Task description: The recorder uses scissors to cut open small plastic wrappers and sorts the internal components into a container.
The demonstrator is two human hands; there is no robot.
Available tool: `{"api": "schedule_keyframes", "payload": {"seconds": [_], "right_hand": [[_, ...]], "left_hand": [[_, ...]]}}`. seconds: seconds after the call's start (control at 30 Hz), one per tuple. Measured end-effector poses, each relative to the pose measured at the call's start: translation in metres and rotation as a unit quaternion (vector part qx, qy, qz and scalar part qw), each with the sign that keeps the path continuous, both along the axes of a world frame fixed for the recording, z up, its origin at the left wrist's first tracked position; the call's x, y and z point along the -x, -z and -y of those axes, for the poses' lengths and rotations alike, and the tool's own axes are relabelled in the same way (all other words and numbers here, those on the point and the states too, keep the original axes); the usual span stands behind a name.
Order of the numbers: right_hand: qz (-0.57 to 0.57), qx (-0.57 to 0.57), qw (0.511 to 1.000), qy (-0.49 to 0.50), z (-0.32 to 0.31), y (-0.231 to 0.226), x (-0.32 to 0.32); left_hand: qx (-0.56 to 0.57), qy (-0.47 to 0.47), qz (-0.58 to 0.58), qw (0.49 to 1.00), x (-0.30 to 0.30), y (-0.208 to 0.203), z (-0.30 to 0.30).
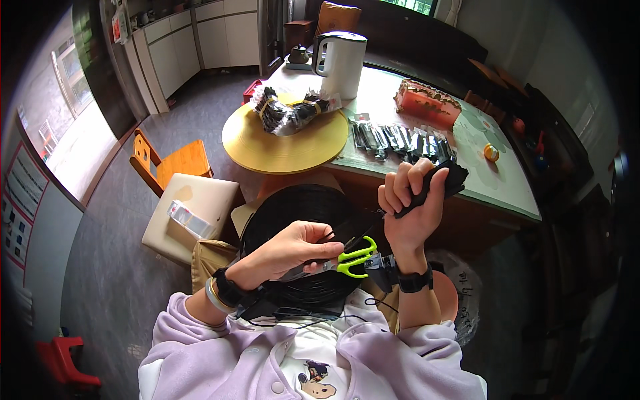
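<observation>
My left hand [297,252] is closed in a pinch above a large round coil of black strands [293,208] in front of me. What its fingertips pinch is too small and dark to name. Beside its thumb are scissors with lime-green handles [358,257]; their blades run beneath the hand. My right hand [415,200], raised near the table's front edge, is wrapped round a black bundle [453,179] that sticks out past the thumb. Dark bands with small devices sit on both wrists.
A round yellow board [287,150] carries black bundles in clear wrap [293,115]. On the table [510,177] are a white kettle [347,65], several flat black packets [400,141] and a red tissue box [428,103]. A beige stool [190,223] holds clear packets; a wooden chair [177,163] stands behind.
</observation>
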State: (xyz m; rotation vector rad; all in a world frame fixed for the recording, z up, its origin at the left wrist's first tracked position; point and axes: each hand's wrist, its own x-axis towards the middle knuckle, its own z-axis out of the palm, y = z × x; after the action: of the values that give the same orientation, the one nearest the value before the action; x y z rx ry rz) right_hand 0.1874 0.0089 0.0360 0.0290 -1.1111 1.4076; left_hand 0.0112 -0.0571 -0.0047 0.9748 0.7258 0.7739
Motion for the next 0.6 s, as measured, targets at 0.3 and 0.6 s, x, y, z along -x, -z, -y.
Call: {"api": "schedule_keyframes", "payload": {"seconds": [0.3,0.6], "right_hand": [[-0.008,-0.031,0.999,0.016,-0.0041,0.0018,-0.004],[0.015,-0.046,0.998,0.045,-0.0036,0.0037,-0.0043]], "left_hand": [[-0.063,-0.121,0.03,0.99,0.0022,0.001,-0.0014],[-0.033,-0.132,0.039,0.99,0.0039,-0.002,0.0022]]}}
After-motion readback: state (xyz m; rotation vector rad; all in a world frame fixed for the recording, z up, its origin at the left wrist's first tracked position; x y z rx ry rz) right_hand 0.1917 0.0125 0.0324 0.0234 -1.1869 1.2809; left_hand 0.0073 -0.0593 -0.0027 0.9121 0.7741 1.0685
